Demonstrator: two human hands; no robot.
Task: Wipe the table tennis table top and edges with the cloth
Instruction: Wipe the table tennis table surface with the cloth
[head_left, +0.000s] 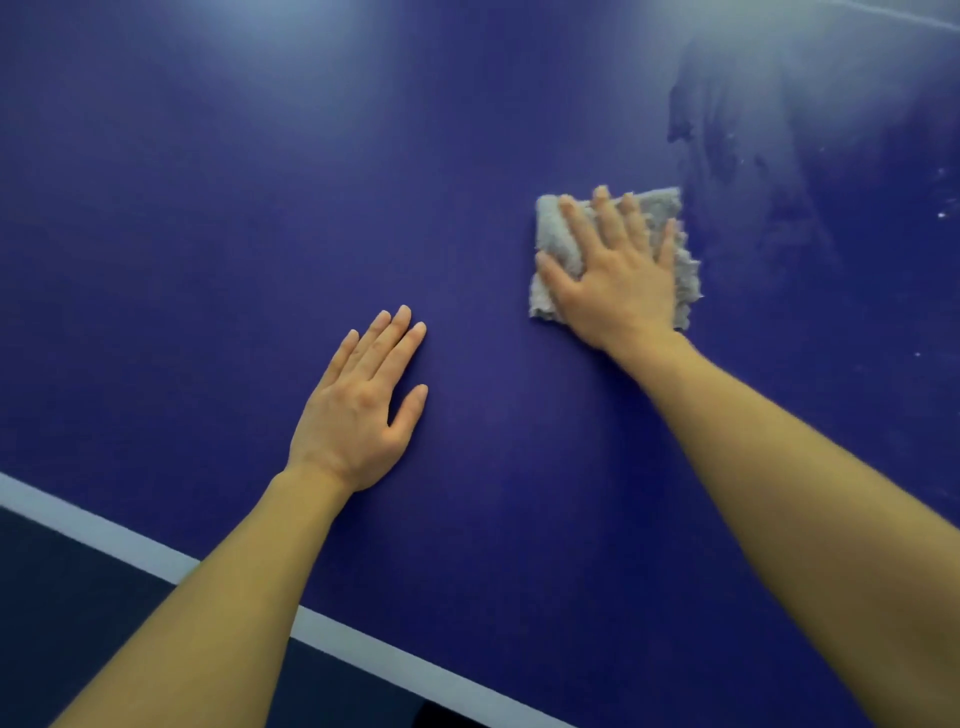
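view from above the near edge of the table, nearest features first. at the lower left, a dark floor (57, 623) shows beyond the table's border. a white stripe (130, 540) runs diagonally along that border, from the left margin down towards the bottom centre, and the left forearm crosses over it. above the stripe lies the deep blue table top (208, 234), which fills the rest of the field. the left hand (358, 410) rests palm down on the bare blue surface near the stripe, its fingers straight and close together, the thumb set apart to the right; it has hold of nothing. farther in and to the right, the right hand (613, 275) lies flat on a folded grey cloth (553, 244), fingers spread and straight, thumb stretched out to the left over the cloth's thicker, rolled side; the hand presses the cloth against the table top and does not curl round it. the cloth lies flat on the surface, its frayed right edge showing past the little finger, its far corners showing beyond the fingertips. the two hands are well apart, with bare blue surface between them. beyond the cloth, towards the upper right, a pale, streaky smear (727, 156) mottles the surface, and a few white specks (941, 213) sit near the right margin. at the far top, soft glare whitens the blue, and a thin white line (909, 15) crosses the upper right corner.
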